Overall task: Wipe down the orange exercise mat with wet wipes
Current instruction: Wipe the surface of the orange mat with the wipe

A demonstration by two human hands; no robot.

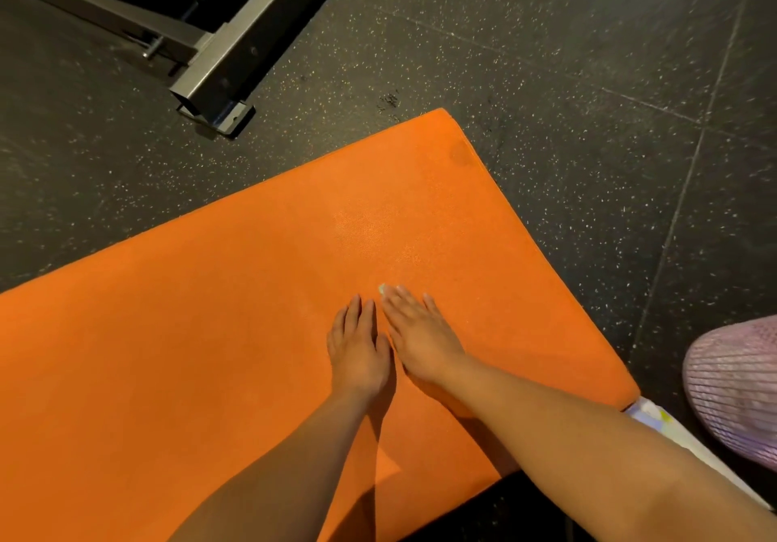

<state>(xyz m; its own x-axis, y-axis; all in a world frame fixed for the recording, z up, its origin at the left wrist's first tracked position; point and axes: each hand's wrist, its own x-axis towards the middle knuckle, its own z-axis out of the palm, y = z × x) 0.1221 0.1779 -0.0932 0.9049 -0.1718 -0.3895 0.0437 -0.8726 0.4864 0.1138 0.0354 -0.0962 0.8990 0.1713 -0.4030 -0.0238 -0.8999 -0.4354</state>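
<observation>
The orange exercise mat (235, 289) lies flat on the dark speckled floor, its far corner pointing up and to the right. Both my hands lie flat on it, side by side near the mat's right half. My left hand (357, 348) rests palm down with straight fingers. My right hand (420, 335) presses palm down too, and a small pale bit of a wet wipe (382, 288) shows under its fingertips; most of the wipe is hidden. A lighter, damp-looking patch (370, 230) marks the mat just beyond the hands.
A grey metal frame of gym equipment (218, 74) stands on the floor at the upper left, close to the mat's far edge. A pink mesh shoe (740, 390) is at the right edge. A white packet (656, 419) lies by the mat's right corner, partly behind my right forearm.
</observation>
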